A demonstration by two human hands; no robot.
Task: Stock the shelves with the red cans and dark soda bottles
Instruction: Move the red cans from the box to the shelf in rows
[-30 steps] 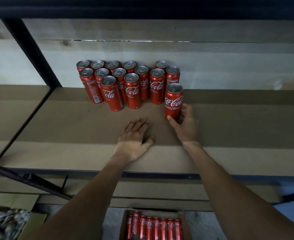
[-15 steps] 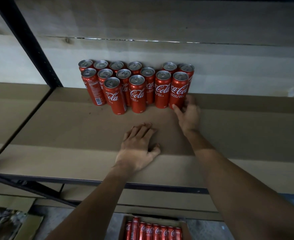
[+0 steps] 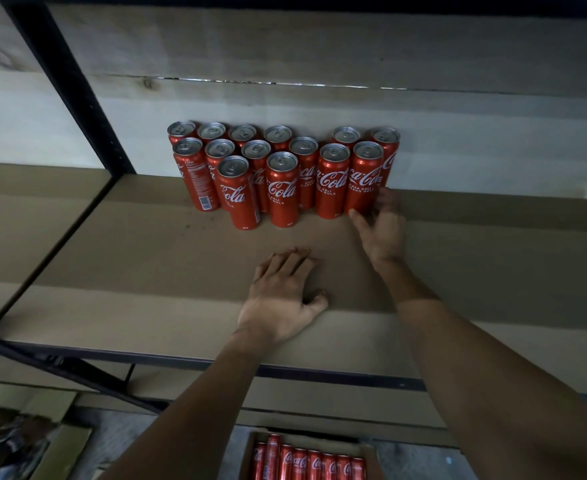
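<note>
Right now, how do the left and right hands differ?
The left hand lies flat, palm down on the shelf, touching no can; the right hand reaches farther back. Left's fingers are spread on cardboard; right's thumb and fingers bracket the end can at its base. Both are bare, over the same shelf.

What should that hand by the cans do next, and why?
Probably let go and draw the right hand back toward the box of cans below. Its thumb and fingers sit round the end can, which stands upright in line with its row; the left hand rests flat on the shelf.
</note>
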